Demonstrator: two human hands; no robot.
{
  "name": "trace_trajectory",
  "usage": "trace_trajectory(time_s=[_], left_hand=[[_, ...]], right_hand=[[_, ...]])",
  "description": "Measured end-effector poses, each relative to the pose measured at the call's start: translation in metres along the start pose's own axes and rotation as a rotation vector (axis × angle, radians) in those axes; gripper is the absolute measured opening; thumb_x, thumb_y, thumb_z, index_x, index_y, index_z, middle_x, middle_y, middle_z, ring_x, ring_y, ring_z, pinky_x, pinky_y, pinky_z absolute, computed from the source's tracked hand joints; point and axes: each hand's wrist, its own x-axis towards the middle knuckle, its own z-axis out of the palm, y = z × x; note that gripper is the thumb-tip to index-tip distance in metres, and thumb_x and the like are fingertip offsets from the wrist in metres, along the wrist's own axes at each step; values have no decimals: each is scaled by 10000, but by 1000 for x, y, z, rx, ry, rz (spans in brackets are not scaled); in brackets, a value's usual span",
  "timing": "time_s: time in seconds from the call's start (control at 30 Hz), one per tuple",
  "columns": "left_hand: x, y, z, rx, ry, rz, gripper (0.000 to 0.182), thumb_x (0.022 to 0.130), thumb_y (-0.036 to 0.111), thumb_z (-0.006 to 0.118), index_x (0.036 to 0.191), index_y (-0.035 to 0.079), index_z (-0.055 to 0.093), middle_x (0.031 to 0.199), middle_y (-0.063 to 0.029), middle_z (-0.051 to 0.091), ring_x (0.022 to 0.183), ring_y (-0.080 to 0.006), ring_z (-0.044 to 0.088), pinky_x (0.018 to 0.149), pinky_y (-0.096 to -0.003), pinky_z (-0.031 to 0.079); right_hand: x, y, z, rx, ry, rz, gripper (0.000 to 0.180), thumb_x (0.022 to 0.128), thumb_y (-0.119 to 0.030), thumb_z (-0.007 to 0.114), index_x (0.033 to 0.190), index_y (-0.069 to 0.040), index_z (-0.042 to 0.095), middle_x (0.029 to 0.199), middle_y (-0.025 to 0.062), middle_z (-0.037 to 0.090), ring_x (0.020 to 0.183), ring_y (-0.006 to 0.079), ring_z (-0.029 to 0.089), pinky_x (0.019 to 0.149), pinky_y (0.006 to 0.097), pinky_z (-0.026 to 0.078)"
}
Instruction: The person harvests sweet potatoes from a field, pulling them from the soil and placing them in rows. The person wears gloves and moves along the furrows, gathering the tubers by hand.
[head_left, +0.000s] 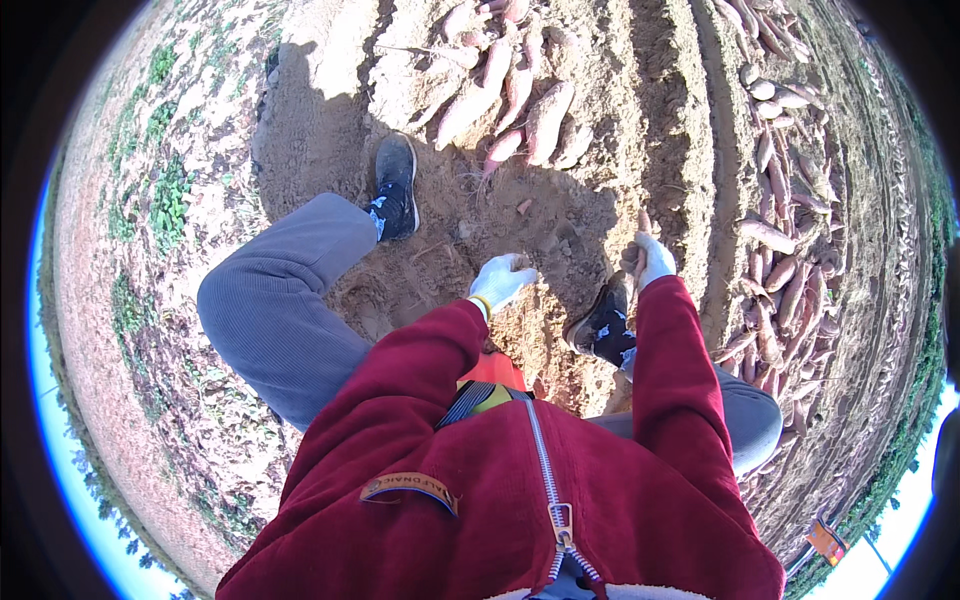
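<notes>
My left hand (502, 283), in a white work glove with soiled fingertips, hovers over the bare soil between my feet. Its fingers are loosely bent, the thumb apart, and nothing shows in them. My right hand (654, 259), gloved too, is above my right shoe (600, 319). A slender reddish root, seemingly a small sweet potato (643, 223), sticks out from its fingers; the rest is covered by the glove. Ahead of me lies a cluster of sweet potatoes (547, 120), some with thin rootlets. A small reddish piece (524, 205) rests on the shaded soil nearer to me.
A long row of sweet potatoes (780, 285) runs along my right, past a furrow (720, 172). My left shoe (395, 187) stands near the front cluster. A red object (495, 369) with a striped strap shows below my left wrist. Green weeds (171, 202) grow at left.
</notes>
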Motion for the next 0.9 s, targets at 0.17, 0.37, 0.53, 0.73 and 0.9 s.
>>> trace_trajectory(time_s=[0.17,0.37,0.53,0.73,0.9], left_hand=[[15,-7,-33,-155,86,-105,481,907,288,754,1249,-45,700,1123,-120,763,1002,-197,690,927,-338,511],[25,46,-46,-426,66,54,372,918,266,768,1199,29,706,990,-23,729,816,-113,645,731,-278,517],[20,125,-122,-368,169,385,357,931,184,764,1235,8,702,877,12,704,685,-101,645,614,-237,492],[-23,221,-239,-703,-19,700,229,937,142,709,1149,64,746,938,-13,718,860,-137,682,728,-300,543],[-18,267,-271,-349,408,928,235,952,212,677,1141,95,752,926,-14,718,873,-139,662,754,-321,531]], right_hand=[[-10,-162,-177,-77,494,-274,235,950,-273,747,1040,-69,672,815,56,631,625,201,572,578,397,498],[-130,-258,-175,-142,486,-413,176,930,-285,757,953,-136,666,749,-11,573,576,155,544,518,330,449],[-214,-298,-92,-533,458,-580,287,934,-304,742,1165,-135,718,913,-17,648,771,110,591,638,313,495],[-241,-310,-5,-670,235,-600,503,976,-278,708,1430,-87,606,1034,13,701,781,114,652,665,296,533],[-208,-280,49,-801,11,-549,559,982,-315,696,1450,-31,583,1080,27,707,842,130,644,777,300,541]])
